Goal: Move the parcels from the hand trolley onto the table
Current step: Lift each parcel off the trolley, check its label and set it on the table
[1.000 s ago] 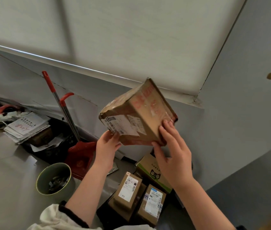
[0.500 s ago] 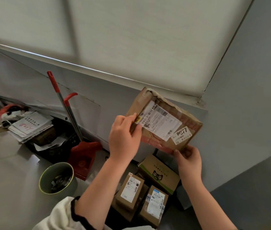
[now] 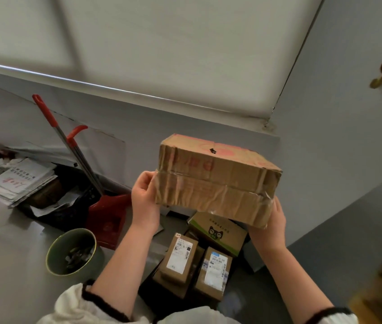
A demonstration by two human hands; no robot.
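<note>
Two-handed carry, one parcel up and the rest waiting

So the left hand (image 3: 144,202) has its grip curled round the left end of the battered brown cardboard parcel wrapped in clear tape (image 3: 215,183), and the right hand (image 3: 270,226) cups the lower right corner. It's up in the air, level-ish, right above the small brown labelled boxes (image 3: 179,258) waiting below. I'd keep both palms under the ends, since that tape looks slippy, then swing right to what I take for the grey worktop (image 3: 353,230) and set it down flat.
</note>
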